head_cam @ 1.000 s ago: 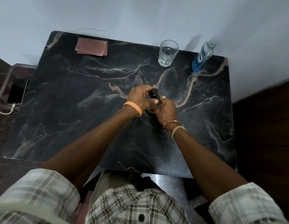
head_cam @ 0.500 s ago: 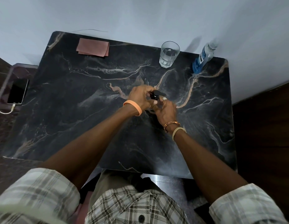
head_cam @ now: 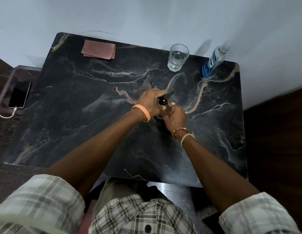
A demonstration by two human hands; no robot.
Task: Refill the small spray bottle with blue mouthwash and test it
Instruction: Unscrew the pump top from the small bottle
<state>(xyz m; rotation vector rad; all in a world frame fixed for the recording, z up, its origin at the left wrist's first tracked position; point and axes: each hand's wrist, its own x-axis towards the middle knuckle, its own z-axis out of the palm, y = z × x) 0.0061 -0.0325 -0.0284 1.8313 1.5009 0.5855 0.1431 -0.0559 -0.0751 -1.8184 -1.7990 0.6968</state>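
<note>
A small dark spray bottle (head_cam: 163,102) is held over the middle of the marbled surface (head_cam: 96,132). The left hand (head_cam: 150,102) curls round its upper part and the right hand (head_cam: 174,116) grips it from the near side. Behind stand a glass of water (head_cam: 178,58) and the blue mouthwash bottle (head_cam: 212,63), well apart from a folded pink cloth (head_cam: 98,49).

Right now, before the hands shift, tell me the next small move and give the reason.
Probably: work the black top fully off the small spray bottle. Both the left hand and the right hand grip it at mid-table, and the top sits tilted. The blue mouthwash bottle stands untouched at the far right corner, so opening likely comes before pouring.
</note>
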